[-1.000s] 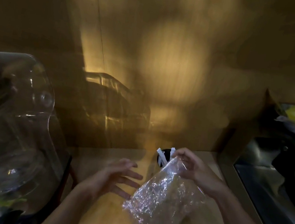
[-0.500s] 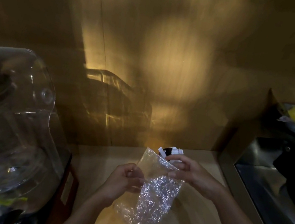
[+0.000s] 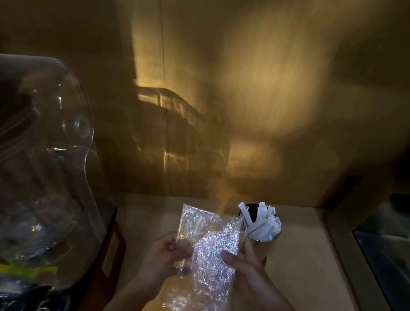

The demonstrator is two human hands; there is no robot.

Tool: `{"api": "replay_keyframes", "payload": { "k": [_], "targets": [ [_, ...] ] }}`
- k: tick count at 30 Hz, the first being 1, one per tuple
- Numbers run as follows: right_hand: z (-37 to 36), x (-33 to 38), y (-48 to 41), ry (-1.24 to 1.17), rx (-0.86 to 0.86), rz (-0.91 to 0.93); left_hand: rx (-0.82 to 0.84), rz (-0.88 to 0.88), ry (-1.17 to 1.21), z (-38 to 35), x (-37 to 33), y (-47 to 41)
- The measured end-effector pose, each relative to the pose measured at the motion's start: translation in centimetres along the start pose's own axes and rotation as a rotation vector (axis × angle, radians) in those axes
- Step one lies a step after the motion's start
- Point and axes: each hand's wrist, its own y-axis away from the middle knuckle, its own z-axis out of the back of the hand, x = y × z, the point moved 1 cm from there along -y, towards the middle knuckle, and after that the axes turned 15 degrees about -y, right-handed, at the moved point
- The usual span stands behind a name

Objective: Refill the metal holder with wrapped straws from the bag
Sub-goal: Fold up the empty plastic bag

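A crinkled clear plastic bag is held flat and upright between both hands above the wooden counter. My left hand pinches its left edge. Along the bag's right edge lies my right hand, gripping it. Just behind the right hand stands the metal holder, with white wrapped straws sticking out of its top. I cannot see any straws inside the bag.
A large clear plastic dome cover over dark equipment fills the left side. A wooden wall rises behind the counter. At the right, a framed recess holds dark items.
My left hand, free a second ago, has taken the bag's left edge. Both hands have drawn the bag flat and nearer to me, uncovering the holder and its straws.
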Motion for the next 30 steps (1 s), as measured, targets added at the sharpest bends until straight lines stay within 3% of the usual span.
{"api": "replay_keyframes", "payload": {
  "k": [8, 12, 17, 21, 26, 30],
  "targets": [
    [0.9, -2.4, -2.8, 0.194, -0.244, 0.033, -0.189, 0.111, -0.176, 1.3, 2.5, -0.6],
    [1.2, -4.5, -4.6, 0.405, -0.312, 0.132, -0.288, 0.187, -0.109, 1.8, 4.4, -1.0],
    [1.6, -7.1, -6.5, 0.651, -0.259, 0.160, -0.371, 0.207, -0.248, 2.3, 6.4, -2.4],
    [1.9, -7.7, -7.0, 0.748, -0.223, 0.015, -0.293, 0.125, -0.487, 2.3, 7.6, -3.1],
    [2.2, -7.9, -8.0, 1.196, -0.082, -0.165, -0.039, 0.089, -0.962, 2.0, 8.8, -3.7],
    [2.3, -8.3, -8.0, 1.459, -0.074, -0.204, 0.014, 0.068, -1.177, 2.3, 10.1, -4.2]
  ]
}}
